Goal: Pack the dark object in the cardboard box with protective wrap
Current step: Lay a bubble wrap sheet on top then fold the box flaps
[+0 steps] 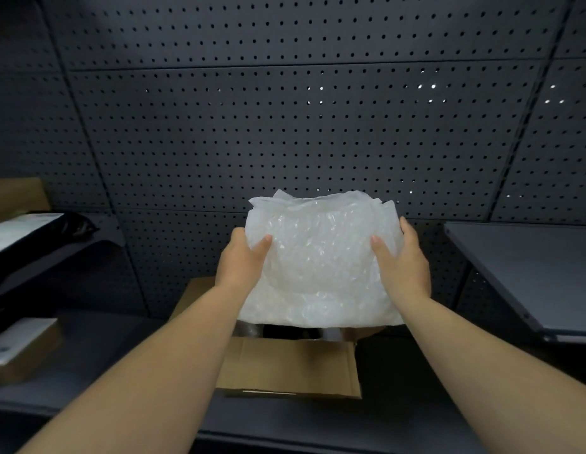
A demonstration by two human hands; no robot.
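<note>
1. You are holding a bundle of bubble wrap (321, 257) in both hands, lifted directly above the open cardboard box (288, 368) and not touching it.
2. Your left hand (242, 260) is gripping the left edge of the bundle; its thumb is pressing on the front face, while the other fingers are wrapping behind the bundle, out of sight.
3. Your right hand (403, 260) is gripping the right edge in the same way, thumb on the front and the remaining fingers curling round the side.
4. The bundle is appearing white and translucent, folded in several layers, with loose corners sticking up along its top edge.
5. The cardboard box is sitting on the dark table (114, 339), with its near flap folding outward toward you and another flap showing to the left behind your left forearm.
6. Just under the lower edge of the bundle, a dark object (282, 330) is showing inside the box; most of it is hidden, so its shape cannot be told.
7. Left of the box, a brown parcel with a white label (19, 348) is resting on the table, well apart from the box.
8. Farther left and higher, a black bag with a white label (39, 231) is lying on a shelf.
9. Behind the box, a dark pegboard wall (285, 126) is filling the background.
10. Right of the box, a grey shelf (531, 273) is projecting from the wall.
</note>
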